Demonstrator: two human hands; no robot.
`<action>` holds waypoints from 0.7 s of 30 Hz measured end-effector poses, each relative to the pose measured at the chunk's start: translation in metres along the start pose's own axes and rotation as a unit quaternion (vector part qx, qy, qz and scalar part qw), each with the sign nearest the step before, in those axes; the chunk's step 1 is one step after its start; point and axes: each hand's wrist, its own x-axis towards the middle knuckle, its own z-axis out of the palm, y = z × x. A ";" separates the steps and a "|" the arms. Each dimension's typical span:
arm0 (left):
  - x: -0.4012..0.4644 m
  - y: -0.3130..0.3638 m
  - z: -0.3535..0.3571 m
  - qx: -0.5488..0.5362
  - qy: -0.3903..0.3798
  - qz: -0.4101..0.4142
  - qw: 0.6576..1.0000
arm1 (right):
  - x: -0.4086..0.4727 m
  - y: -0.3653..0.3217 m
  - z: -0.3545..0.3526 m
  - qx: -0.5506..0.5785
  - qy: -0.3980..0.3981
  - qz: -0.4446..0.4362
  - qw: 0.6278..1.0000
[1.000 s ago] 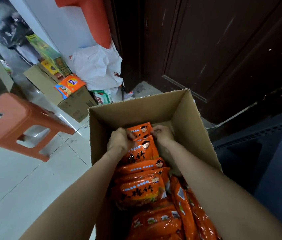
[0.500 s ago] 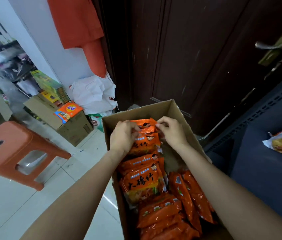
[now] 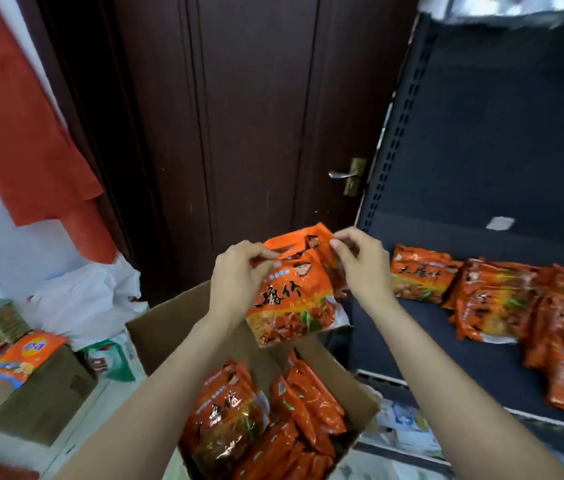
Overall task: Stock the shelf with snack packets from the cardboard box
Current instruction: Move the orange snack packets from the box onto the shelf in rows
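Lifting clear of the cardboard box [image 3: 155,327], a small stack of orange snack packets [image 3: 294,299] now hangs in the air between both hands, where half a second ago the same hands were still down inside the box gathering them. The view has also swung up and toward three o'clock, so the dark shelf [image 3: 446,344] fills the right side. By my reading the pick is done and the carry to the shelf has begun.

At nine o'clock of the stack, the left hand [image 3: 239,282] pinches the top edge of the front packet, thumb and fingers curled over its upper left corner, forearm rising from six o'clock. At three o'clock of the stack, the right hand [image 3: 363,268] pinches the upper right corner of the packets behind, thumb on the near face, wrist bent slightly toward the shelf. At least two packets are in the stack; more I cannot count.

Below, at six o'clock, many packets remain in the box. Further toward three o'clock, stocked packets [image 3: 502,299] already lie on the shelf, with bare shelf surface just beside the right hand.
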 end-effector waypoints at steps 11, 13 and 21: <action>0.028 0.094 0.163 -0.135 -0.075 -0.044 0.987 | 0.025 0.130 -0.153 -0.087 0.060 0.078 0.991; 0.032 0.098 0.194 -0.134 -0.079 -0.060 0.986 | 0.038 0.159 -0.164 -0.106 0.024 0.083 0.991; 0.035 0.077 0.274 -0.096 -0.073 -0.124 0.985 | 0.087 0.237 -0.166 -0.162 -0.089 0.075 0.980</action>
